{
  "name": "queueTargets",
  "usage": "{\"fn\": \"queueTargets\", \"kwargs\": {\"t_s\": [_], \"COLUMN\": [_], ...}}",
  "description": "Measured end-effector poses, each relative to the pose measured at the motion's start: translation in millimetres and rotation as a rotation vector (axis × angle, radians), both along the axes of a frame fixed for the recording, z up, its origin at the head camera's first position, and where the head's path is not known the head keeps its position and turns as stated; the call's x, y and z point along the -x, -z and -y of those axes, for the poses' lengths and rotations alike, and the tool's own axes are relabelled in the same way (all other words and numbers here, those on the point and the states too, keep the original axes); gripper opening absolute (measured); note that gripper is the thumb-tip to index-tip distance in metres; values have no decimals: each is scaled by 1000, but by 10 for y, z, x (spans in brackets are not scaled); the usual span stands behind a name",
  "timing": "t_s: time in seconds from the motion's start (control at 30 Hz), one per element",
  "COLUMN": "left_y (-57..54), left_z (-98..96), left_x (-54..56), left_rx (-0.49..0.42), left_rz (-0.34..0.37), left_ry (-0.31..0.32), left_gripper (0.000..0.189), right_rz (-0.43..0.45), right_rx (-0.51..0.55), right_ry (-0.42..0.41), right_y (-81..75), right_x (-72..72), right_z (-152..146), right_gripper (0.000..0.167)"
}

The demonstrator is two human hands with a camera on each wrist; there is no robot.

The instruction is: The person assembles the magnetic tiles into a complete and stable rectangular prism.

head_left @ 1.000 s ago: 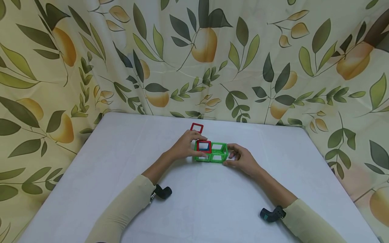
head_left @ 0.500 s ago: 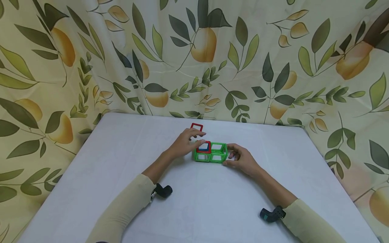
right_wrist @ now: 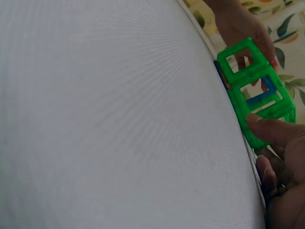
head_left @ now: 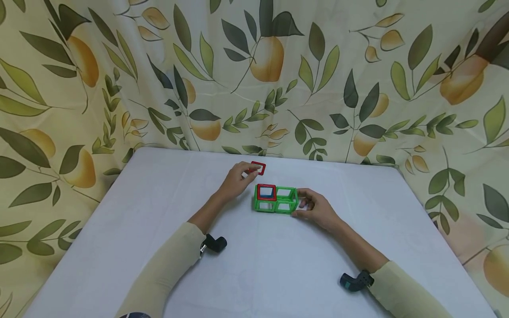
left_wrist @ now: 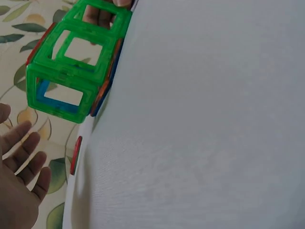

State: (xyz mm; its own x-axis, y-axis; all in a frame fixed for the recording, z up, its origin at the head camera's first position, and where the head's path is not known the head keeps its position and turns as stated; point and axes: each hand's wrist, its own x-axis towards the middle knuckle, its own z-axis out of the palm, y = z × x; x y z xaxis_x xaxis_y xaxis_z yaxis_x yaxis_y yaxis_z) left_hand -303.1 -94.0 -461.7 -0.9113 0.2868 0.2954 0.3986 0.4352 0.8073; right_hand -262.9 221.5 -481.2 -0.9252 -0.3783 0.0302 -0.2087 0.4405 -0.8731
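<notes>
A box-like build of green magnetic tiles (head_left: 285, 200) stands mid-table, with a red square tile (head_left: 267, 199) on its top left. Blue shows within it, a blue tile (left_wrist: 57, 103) in the left wrist view. My right hand (head_left: 318, 210) grips the build's right end; the thumb (right_wrist: 271, 129) presses a green frame and the fingers curl behind. Beyond the build, my left hand (head_left: 235, 181) reaches over a loose red square tile (head_left: 263, 169), partly covering it. In the left wrist view its fingers (left_wrist: 21, 155) are spread and loosely bent, apart from that tile.
A white cloth covers the table (head_left: 254, 265). Behind its far edge hangs a curtain (head_left: 254, 110) with a fruit and leaf print. Black wrist cameras sit by both sleeves, one camera (head_left: 214, 244) left and another camera (head_left: 356, 281) right.
My left hand has let go of the red tile on the build and moved away from me to the loose red tile. My right hand stays on the build.
</notes>
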Motion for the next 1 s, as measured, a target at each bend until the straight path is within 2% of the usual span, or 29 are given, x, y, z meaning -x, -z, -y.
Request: {"fn": "queueTargets", "kwargs": {"t_s": [0.2,0.5,0.8,1.0], "left_y": [46,65,98,111], "left_z": [67,165,200,199], "left_x": [155,317,447,529], "left_rx": [16,121,212,275], "left_rz": [-25,7,55,75], "left_ry": [-66,-142,-139,-137], "left_gripper": [37,50,61,67], "right_rz": [-10,-4,-11,-7], "right_rx": [7,10,1,-19], "right_ry": [-11,0,-10,15], "right_y": [24,-14,-307,-106], "right_x": [0,-16,-189,-87], "right_z": [-10,23,138,67], "right_gripper": [66,68,63,66]}}
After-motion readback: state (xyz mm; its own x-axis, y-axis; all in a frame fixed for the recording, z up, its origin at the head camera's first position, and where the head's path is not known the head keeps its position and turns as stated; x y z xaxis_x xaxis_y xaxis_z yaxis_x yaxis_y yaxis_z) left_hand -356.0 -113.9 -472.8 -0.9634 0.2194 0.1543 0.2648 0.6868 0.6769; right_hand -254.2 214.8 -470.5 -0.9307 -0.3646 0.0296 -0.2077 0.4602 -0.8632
